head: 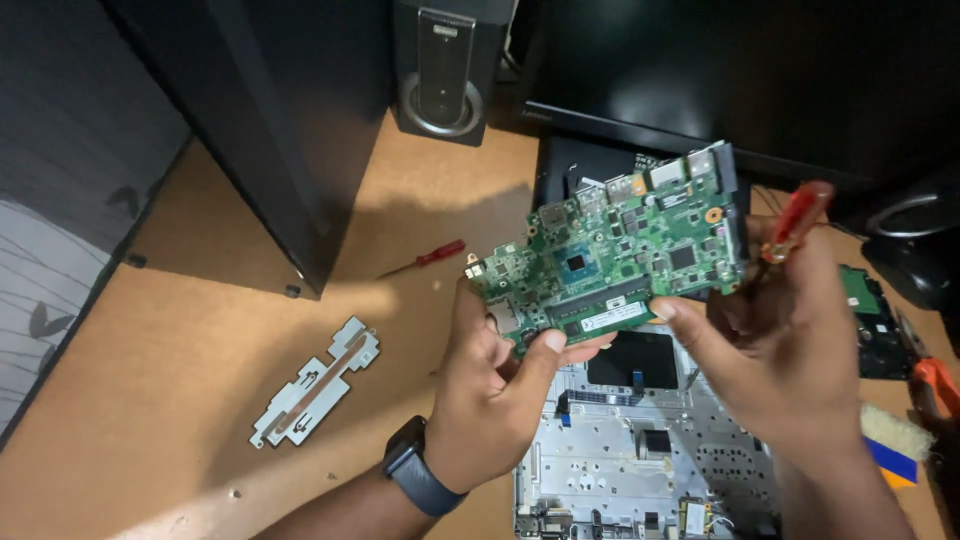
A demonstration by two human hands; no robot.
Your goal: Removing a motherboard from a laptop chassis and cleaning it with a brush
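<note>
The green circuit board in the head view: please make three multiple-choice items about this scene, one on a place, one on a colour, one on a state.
1. Where does the metal bracket lie?
A. on the brown desk, to the left of the hands
B. on the open laptop chassis
C. on top of the speaker

2. What colour is the handle of the screwdriver in the right hand?
A. blue
B. red
C. yellow

3. How is the green circuit board now?
A. screwed into the chassis
B. lying flat on the desk
C. held up in the air by both hands

Answers:
1 A: the bracket rests on the desk, apart from the laptop chassis.
2 B: the clear handle is red.
3 C: the left hand and the right hand grip the board's lower edge above the chassis.
</note>
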